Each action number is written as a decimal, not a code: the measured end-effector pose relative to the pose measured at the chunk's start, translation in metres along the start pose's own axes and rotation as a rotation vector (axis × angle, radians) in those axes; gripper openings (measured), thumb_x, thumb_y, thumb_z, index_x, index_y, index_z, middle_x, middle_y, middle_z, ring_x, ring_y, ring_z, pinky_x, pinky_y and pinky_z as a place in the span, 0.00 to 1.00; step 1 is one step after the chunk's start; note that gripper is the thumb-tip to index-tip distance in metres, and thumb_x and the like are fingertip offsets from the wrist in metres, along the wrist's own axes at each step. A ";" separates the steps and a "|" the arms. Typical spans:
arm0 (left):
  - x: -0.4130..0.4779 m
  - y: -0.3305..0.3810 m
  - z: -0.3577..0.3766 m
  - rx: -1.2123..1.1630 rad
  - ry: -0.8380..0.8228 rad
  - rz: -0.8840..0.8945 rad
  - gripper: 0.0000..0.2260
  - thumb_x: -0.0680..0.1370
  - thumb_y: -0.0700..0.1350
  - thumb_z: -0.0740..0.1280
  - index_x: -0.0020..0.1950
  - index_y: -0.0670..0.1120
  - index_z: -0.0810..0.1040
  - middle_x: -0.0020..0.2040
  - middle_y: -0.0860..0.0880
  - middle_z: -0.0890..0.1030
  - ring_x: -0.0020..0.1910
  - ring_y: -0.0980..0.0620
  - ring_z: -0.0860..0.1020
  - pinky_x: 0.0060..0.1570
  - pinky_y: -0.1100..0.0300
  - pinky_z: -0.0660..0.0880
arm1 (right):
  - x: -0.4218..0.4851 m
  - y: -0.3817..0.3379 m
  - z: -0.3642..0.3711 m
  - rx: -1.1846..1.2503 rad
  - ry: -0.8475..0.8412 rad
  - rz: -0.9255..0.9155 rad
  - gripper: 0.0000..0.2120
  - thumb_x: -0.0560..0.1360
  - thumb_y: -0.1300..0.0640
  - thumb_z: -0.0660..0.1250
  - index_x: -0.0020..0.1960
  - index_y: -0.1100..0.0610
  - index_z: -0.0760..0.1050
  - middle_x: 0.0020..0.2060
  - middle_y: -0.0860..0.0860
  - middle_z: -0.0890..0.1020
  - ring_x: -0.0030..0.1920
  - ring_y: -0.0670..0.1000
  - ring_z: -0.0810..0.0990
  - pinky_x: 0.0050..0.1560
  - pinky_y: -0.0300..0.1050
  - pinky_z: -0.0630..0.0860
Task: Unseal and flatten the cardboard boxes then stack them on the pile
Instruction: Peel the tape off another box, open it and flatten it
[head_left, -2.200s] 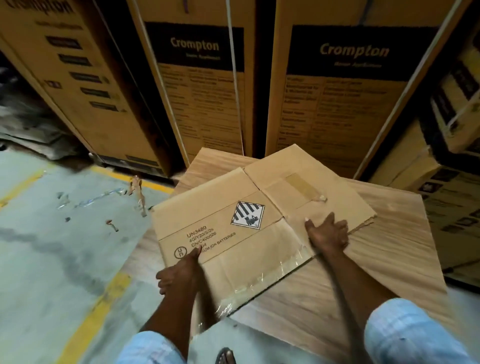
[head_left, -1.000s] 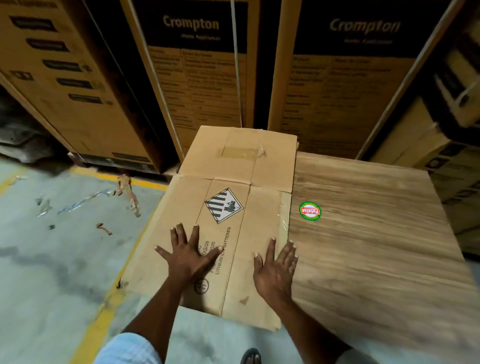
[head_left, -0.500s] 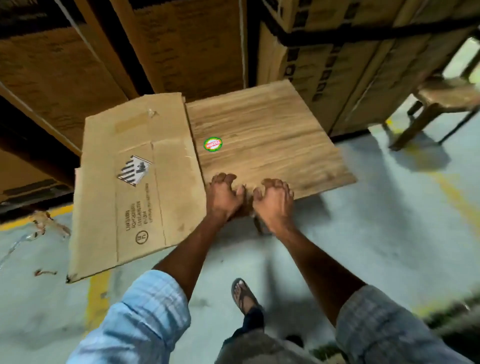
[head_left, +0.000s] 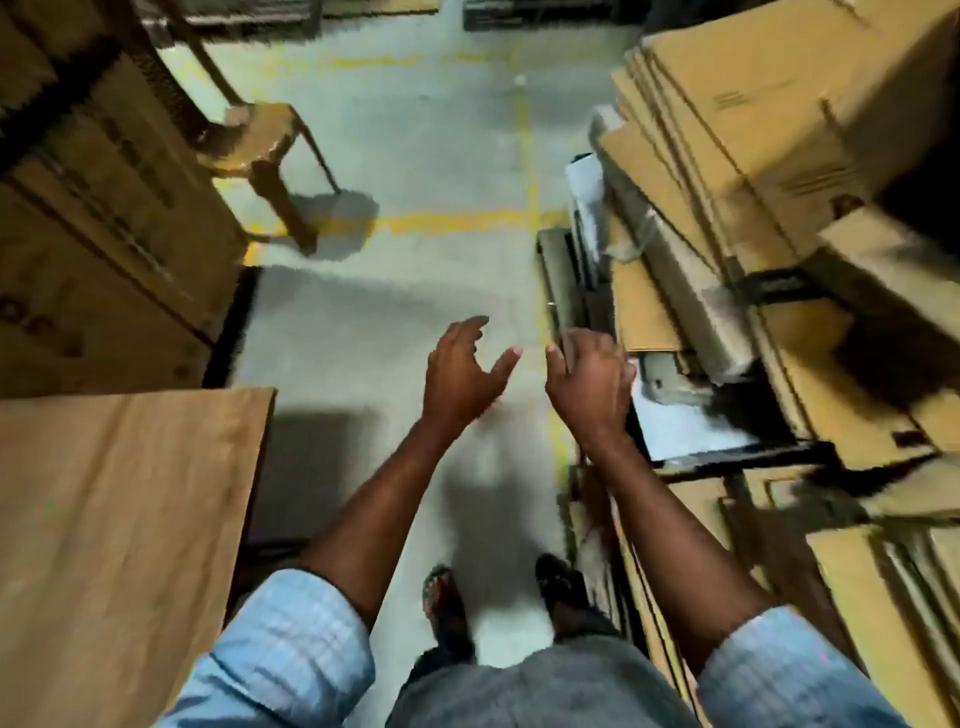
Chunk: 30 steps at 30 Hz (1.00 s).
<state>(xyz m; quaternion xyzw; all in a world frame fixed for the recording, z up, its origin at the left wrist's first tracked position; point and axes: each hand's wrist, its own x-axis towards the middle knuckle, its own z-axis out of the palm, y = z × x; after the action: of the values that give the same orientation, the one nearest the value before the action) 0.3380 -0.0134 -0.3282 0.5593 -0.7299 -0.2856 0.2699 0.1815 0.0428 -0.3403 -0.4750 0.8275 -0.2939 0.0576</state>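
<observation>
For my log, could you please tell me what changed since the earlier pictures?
Both hands let go of the table as the person turned toward the cardboard stack. The left hand is open, the right hand nears the stack. The flattened box left view. The table looks unchanged.

The left hand (head_left: 460, 374) hangs over the concrete floor (head_left: 415, 156), fingers (head_left: 467, 327) loose and spread, just left of the pile of flattened cardboard (head_left: 727, 171). The right hand (head_left: 589, 387) is at the pile's near edge, curled; blur hides whether it holds anything. A wooden surface (head_left: 119, 519) lies well left of the pile.
</observation>
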 end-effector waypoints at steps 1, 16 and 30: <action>0.017 0.024 0.011 -0.031 -0.062 0.092 0.29 0.74 0.61 0.72 0.69 0.45 0.76 0.60 0.47 0.80 0.57 0.48 0.80 0.59 0.48 0.77 | 0.010 0.013 -0.018 0.000 0.059 0.070 0.19 0.78 0.47 0.66 0.65 0.57 0.78 0.60 0.59 0.80 0.62 0.64 0.75 0.62 0.60 0.69; 0.128 0.405 0.152 -0.306 -0.296 0.672 0.40 0.71 0.75 0.63 0.76 0.54 0.67 0.75 0.43 0.68 0.76 0.43 0.64 0.73 0.37 0.63 | 0.096 0.149 -0.339 -0.119 1.061 0.378 0.27 0.77 0.43 0.68 0.72 0.55 0.70 0.64 0.55 0.77 0.65 0.55 0.74 0.65 0.53 0.70; 0.101 0.461 0.215 -0.599 -0.365 0.354 0.19 0.82 0.44 0.67 0.73 0.52 0.74 0.66 0.45 0.76 0.62 0.51 0.69 0.44 0.63 0.65 | 0.115 0.276 -0.468 0.151 0.955 0.615 0.66 0.56 0.33 0.83 0.81 0.48 0.48 0.79 0.56 0.61 0.77 0.58 0.62 0.75 0.63 0.62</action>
<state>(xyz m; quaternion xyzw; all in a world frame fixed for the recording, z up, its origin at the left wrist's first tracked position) -0.1442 0.0104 -0.1383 0.2613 -0.7355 -0.5297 0.3319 -0.2637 0.2545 -0.0841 -0.0217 0.8386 -0.5038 -0.2061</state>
